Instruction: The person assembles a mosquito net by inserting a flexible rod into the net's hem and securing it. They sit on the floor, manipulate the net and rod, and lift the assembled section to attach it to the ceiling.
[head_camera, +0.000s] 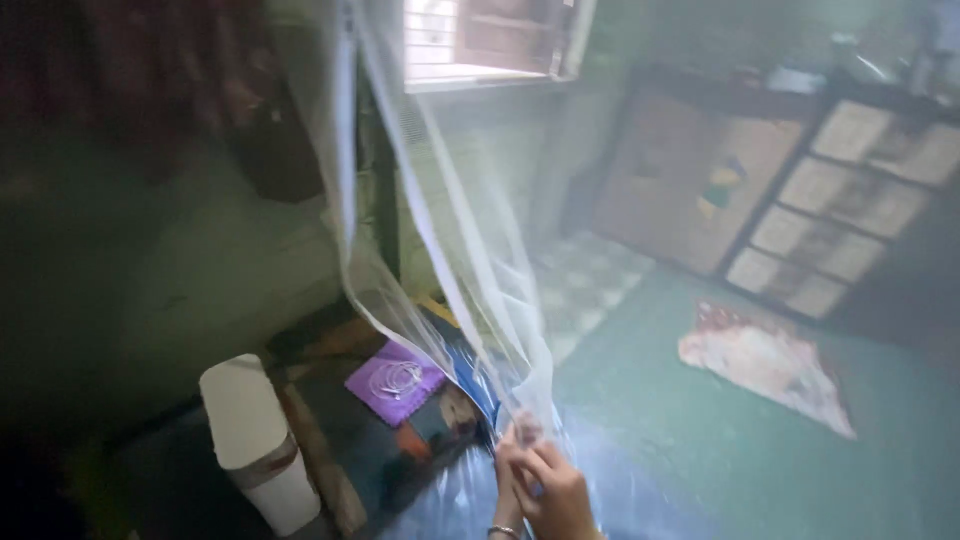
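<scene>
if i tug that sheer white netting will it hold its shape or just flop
Probably flop: the netting hangs in loose folds from above and gathers where the hand pinches it. It looks light, being see-through. Likely prone to snagging, since it drapes over the clutter below.

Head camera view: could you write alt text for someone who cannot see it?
A hand at the bottom of the frame pinches the lower edge of a sheer white net that hangs from above in a dim room. Left of it stand a white bin and a purple cloth; to the right, a patterned mat lies on the green floor.
</scene>
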